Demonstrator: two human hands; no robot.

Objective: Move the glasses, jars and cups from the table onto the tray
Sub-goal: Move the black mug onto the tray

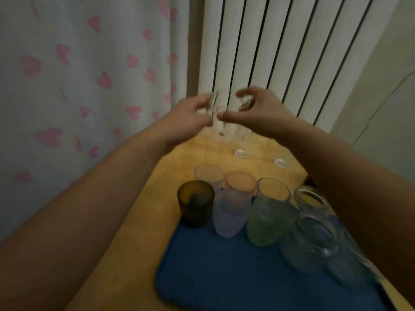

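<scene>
Table [143,221]: yellow-tan top, runs back into the corner with a heart-print curtain [78,75] on the left and a white radiator [280,52] behind.

Tray [224,277]: blue, at the near end of the table, front half bare. Loading looks back-to-front, probably so the near side stays free for what comes next.

On or at the tray's far edge, packed side by side: dark brown cup [195,203], frosted lilac cup [231,213], green cup [269,221], with a pale cup [208,175], a pink cup [241,181] and a clear glass [272,189] right behind them. Can't tell if that back row sits on the tray or just off it. Two clear jars [312,230] along the tray's right side, touching; the lower one is smeared by blur.

Still on the table, further back: clear glasses, only the round bases [242,153] read clearly.

Left hand [190,117] and right hand [258,106]: both raised over the far end of the table, fingers curled in a grip. Each seems to hold a clear glass [221,104], the pair pressed together between them; heavy blur, so the count is a guess. Likely carrying two at once to save trips.

Judgement: roughly two thirds done. Risk: glass on glass clinking or slipping.
</scene>
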